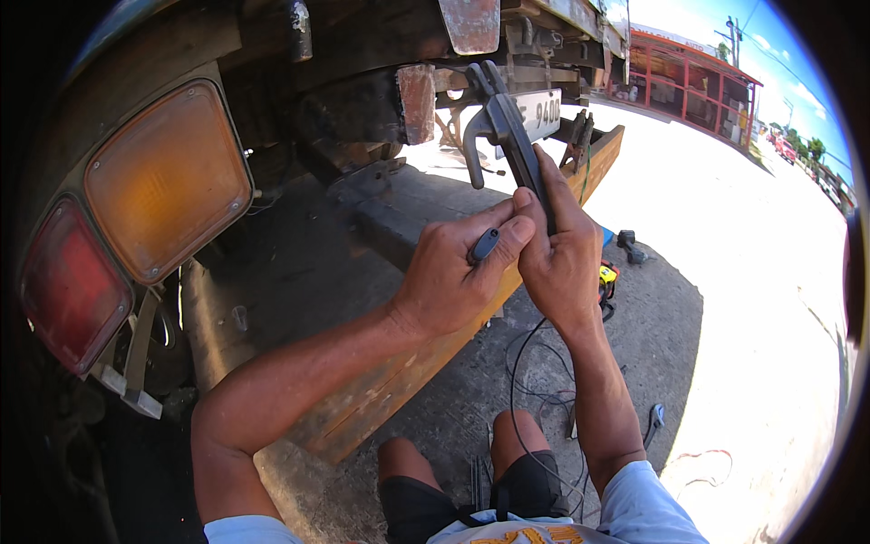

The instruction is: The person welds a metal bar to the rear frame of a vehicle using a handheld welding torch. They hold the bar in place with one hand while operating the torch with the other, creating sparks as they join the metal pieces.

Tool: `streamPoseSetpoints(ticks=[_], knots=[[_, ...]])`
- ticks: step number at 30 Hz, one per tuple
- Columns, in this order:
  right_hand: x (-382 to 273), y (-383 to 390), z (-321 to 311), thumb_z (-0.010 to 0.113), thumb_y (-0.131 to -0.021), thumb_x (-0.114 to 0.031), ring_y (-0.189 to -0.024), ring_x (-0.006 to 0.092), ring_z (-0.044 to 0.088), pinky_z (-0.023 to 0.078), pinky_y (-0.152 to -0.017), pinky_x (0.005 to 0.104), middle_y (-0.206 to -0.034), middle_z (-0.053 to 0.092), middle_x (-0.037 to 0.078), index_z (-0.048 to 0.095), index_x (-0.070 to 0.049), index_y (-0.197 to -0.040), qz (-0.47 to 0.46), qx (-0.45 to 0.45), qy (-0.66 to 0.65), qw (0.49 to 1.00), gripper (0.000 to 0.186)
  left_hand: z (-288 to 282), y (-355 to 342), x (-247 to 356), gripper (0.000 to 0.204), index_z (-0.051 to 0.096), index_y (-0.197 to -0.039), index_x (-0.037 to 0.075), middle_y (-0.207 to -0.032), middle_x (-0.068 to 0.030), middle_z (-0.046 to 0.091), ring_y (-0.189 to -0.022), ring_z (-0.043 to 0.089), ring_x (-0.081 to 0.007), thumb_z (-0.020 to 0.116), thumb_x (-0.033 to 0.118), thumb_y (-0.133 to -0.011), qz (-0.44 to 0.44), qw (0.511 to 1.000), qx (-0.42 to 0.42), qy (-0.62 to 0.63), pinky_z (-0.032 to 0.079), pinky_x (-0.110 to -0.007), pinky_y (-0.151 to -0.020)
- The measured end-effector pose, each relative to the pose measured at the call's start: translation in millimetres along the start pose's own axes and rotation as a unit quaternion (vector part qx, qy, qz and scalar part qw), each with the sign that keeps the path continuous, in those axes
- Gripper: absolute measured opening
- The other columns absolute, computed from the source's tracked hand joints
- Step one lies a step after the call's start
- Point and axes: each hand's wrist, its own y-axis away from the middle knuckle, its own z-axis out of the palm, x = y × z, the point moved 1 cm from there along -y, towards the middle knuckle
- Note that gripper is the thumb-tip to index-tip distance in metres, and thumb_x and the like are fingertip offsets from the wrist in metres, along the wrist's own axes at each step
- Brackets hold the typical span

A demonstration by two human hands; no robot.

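My right hand [564,263] is closed round the body of a black welding electrode holder [515,136], tilted with its jaws up and away from me and its curved lever on the left side. My left hand [435,281] is closed close beside it, its fingertips near the holder's lower end. Out of the left fist pokes the rounded dark grey end of a handle-like tool [485,245]; the rest is hidden by the fingers. A dark cable [515,385] hangs below the hands to the ground.
A truck rear with an orange lamp [168,181] and red lamp [74,286] stands left. A long wooden beam [390,394] crosses beneath my arms, with a clamp [577,140] at its far end. A yellow and black device [607,281] and wrench [654,422] lie at right.
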Motion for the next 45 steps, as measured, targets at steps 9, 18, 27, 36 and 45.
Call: streamPoseSetpoints(ticks=[9, 18, 27, 36, 45], knots=[[-2.7, -2.4, 0.9, 0.066, -0.109, -0.018, -0.087, 0.0421, 0.079, 0.059, -0.076, 0.0457, -0.096, 0.076, 0.031, 0.06, 0.004, -0.154, 0.011, -0.01, 0.003, 1.0, 0.05, -2.1, -0.9, -1.5, 0.059, 0.067, -0.148, -0.006, -0.072, -0.0088, 0.069, -0.07, 0.066, -0.0088, 0.058, 0.044, -0.118, -0.007, 1.0, -0.001, -0.008, 0.052, -0.035, -0.063], [-7.2, -4.4, 1.2, 0.066, -0.108, -0.017, -0.09, 0.046, 0.079, 0.06, -0.078, 0.0469, -0.097, 0.076, 0.033, 0.06, 0.004, -0.153, 0.021, -0.014, 0.002, 1.0, 0.05, -5.0, -1.5, 1.4, 0.062, 0.066, -0.149, -0.007, -0.072, -0.0081, 0.069, -0.07, 0.066, -0.009, 0.058, 0.045, -0.118, -0.026, 1.0, -0.006, -0.013, 0.052, -0.034, -0.063], [-9.1, -4.1, -0.8, 0.066, -0.108, -0.017, -0.09, 0.048, 0.079, 0.06, -0.078, 0.0476, -0.098, 0.076, 0.033, 0.06, 0.004, -0.153, 0.026, -0.01, 0.007, 1.0, 0.051, -2.9, -1.4, -0.2, 0.062, 0.065, -0.149, -0.008, -0.072, -0.0073, 0.068, -0.07, 0.065, -0.0081, 0.058, 0.045, -0.118, -0.001, 1.0, 0.003, 0.0, 0.051, -0.033, -0.064], [-9.9, -8.1, 1.8, 0.066, -0.108, -0.018, -0.089, 0.0487, 0.079, 0.06, -0.077, 0.0485, -0.095, 0.076, 0.033, 0.06, 0.003, -0.154, 0.025, -0.012, 0.013, 1.0, 0.051, -6.9, -0.7, 1.0, 0.065, 0.063, -0.152, -0.008, -0.078, -0.0089, 0.073, -0.075, 0.067, -0.0087, 0.058, 0.047, -0.118, -0.026, 1.0, -0.012, -0.003, 0.053, -0.033, -0.067], [-11.1, -10.0, 0.8, 0.067, -0.109, -0.021, -0.087, 0.0466, 0.079, 0.06, -0.076, 0.0484, -0.095, 0.076, 0.033, 0.061, 0.003, -0.153, 0.033, -0.006, 0.003, 0.999, 0.05, -4.8, -1.1, 3.1, 0.067, 0.061, -0.154, -0.008, -0.084, -0.01, 0.076, -0.081, 0.071, -0.0098, 0.058, 0.049, -0.117, -0.026, 0.999, -0.021, 0.009, 0.056, -0.033, -0.073]])
